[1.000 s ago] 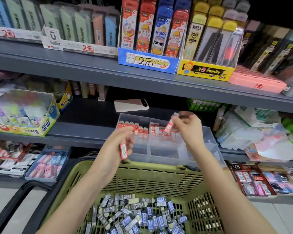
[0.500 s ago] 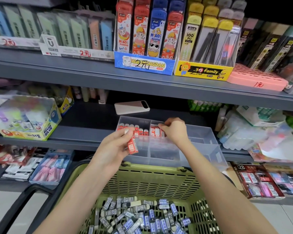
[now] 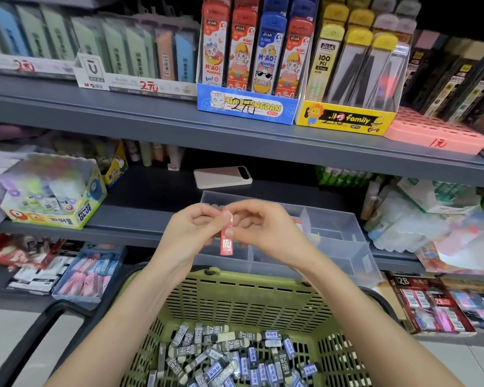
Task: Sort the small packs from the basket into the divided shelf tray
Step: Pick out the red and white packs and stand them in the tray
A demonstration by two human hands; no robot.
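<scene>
Both my left hand and right hand now pinch one red pack over the tray, the right having returned to take it.

The left hand and right hand cover the far left compartments of the tray and the top of the red pack; its label is too small to read. The bottom edge cuts off the near side of the basket.
</scene>
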